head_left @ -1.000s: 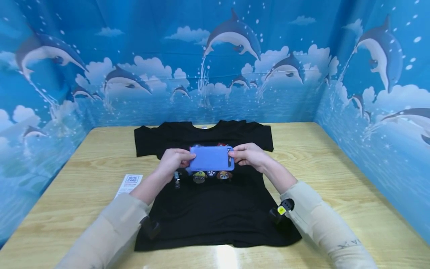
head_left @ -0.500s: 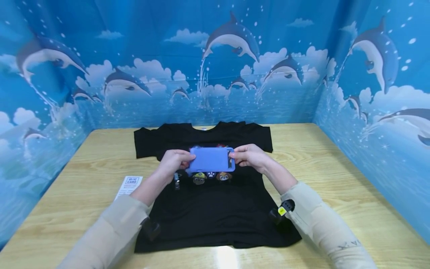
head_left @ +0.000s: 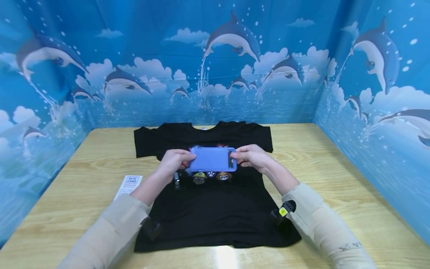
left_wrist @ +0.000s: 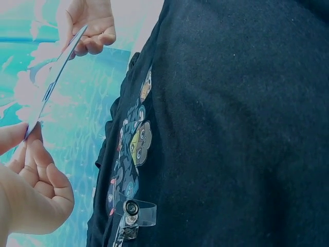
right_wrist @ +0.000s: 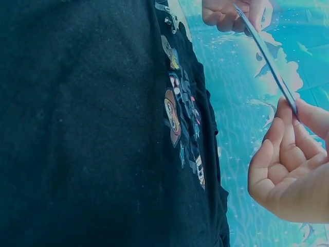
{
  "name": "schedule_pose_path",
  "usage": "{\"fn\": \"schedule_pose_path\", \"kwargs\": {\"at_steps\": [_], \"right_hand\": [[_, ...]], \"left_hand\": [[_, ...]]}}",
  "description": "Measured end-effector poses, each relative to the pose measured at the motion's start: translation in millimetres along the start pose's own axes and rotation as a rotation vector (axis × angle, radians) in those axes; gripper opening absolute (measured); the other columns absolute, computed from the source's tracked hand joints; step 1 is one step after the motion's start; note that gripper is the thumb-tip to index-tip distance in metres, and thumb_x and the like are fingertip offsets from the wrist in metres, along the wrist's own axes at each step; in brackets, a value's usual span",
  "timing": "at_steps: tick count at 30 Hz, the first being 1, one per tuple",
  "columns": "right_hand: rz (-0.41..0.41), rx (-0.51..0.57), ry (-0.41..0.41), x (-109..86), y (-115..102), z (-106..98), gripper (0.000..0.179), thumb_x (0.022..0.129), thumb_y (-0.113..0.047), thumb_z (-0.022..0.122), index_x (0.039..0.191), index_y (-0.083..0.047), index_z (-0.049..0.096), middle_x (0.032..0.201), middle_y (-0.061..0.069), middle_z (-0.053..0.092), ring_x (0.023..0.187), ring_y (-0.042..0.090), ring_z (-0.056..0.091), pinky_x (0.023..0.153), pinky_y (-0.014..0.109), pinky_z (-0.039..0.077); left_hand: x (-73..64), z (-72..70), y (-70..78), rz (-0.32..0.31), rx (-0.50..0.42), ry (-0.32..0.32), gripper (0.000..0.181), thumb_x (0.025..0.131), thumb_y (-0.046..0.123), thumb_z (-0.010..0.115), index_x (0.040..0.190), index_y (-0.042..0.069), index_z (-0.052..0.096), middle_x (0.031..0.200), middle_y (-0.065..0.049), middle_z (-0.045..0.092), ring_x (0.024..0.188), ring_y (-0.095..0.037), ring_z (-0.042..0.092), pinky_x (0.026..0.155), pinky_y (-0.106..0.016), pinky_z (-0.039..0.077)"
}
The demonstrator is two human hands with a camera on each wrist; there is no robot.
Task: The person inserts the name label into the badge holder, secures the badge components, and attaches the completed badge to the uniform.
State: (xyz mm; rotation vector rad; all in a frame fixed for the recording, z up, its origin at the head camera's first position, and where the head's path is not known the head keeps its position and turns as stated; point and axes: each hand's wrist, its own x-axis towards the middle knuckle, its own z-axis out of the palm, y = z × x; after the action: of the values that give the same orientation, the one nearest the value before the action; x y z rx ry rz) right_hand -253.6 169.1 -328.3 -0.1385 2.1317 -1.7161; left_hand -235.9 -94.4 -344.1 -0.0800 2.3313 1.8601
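blue flat holder (head_left: 212, 159): hangs level between two hands, lifted over the printed chest of a black shirt (head_left: 215, 213) that lies spread on the table (head_left: 329, 175). long axis runs side to side, hand to hand, about parallel with the far table edge; broad face toward the head camera. both wrist views show it nearly edge-on, a thin slanting line, apart from the cloth.

left hand (head_left: 172, 163): thumb and fingertips pinch the holder's left short end; other fingers curl loosely inward. right hand (head_left: 252, 157): same pinch at the right short end, thumb over the dark strip (head_left: 230, 161) there. so the strip sits at the right hand, nearly the whole plain blue face away from the left. judged: any pull along the long axis is a straight left-right line. whether the right pinch takes rim, strip or both: cannot tell.

nearby: clip with clear strap (head_left: 177, 181) on the shirt, just below the left hand in the head view; printed paper card (head_left: 129, 184) left of the shirt, partly behind the left sleeve (head_left: 111, 228).
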Motion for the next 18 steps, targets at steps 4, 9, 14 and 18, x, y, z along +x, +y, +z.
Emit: {"fn": "schedule_pose_path", "kwargs": {"at_steps": [4, 9, 14, 18], "right_hand": [[0.005, 0.008, 0.008, 0.8, 0.7, -1.7, 0.018, 0.089, -0.012, 0.062, 0.099, 0.003, 0.064, 0.071, 0.002, 0.061, 0.068, 0.014, 0.056, 0.067, 0.029, 0.046], [0.009, 0.017, 0.009, 0.0, 0.3, -3.4, 0.018, 0.089, -0.012, 0.062, 0.099, 0.003, 0.063, 0.071, 0.002, 0.06, 0.068, 0.015, 0.056, 0.068, 0.029, 0.046], [0.015, 0.037, -0.003, 0.6, 1.9, -4.8, 0.01, 0.088, -0.012, 0.062, 0.09, -0.003, 0.065, 0.07, 0.002, 0.059, 0.069, 0.017, 0.056, 0.067, 0.029, 0.046], [0.019, 0.043, -0.008, 1.4, 2.6, -5.5, 0.007, 0.088, -0.013, 0.062, 0.087, -0.007, 0.065, 0.07, 0.001, 0.06, 0.069, 0.016, 0.057, 0.067, 0.029, 0.046]], "left_hand": [[0.1, 1.4, 0.1, 0.004, -0.004, 0.013, 0.029, 0.087, 0.017, 0.063, 0.105, -0.005, 0.064, 0.079, -0.006, 0.057, 0.072, -0.018, 0.052, 0.076, -0.038, 0.043], [0.3, 2.1, 0.7, 0.008, 0.011, 0.006, 0.029, 0.088, 0.017, 0.062, 0.109, -0.004, 0.062, 0.089, -0.01, 0.056, 0.073, -0.018, 0.052, 0.077, -0.038, 0.042], [0.5, 1.4, 0.6, 0.004, -0.015, -0.01, 0.03, 0.088, 0.015, 0.062, 0.112, -0.003, 0.059, 0.09, -0.007, 0.055, 0.071, -0.015, 0.052, 0.078, -0.039, 0.044], [0.2, 1.1, 0.5, -0.003, -0.066, -0.025, 0.026, 0.088, 0.011, 0.061, 0.109, -0.004, 0.059, 0.075, -0.002, 0.056, 0.066, -0.014, 0.053, 0.073, -0.035, 0.044]]}}
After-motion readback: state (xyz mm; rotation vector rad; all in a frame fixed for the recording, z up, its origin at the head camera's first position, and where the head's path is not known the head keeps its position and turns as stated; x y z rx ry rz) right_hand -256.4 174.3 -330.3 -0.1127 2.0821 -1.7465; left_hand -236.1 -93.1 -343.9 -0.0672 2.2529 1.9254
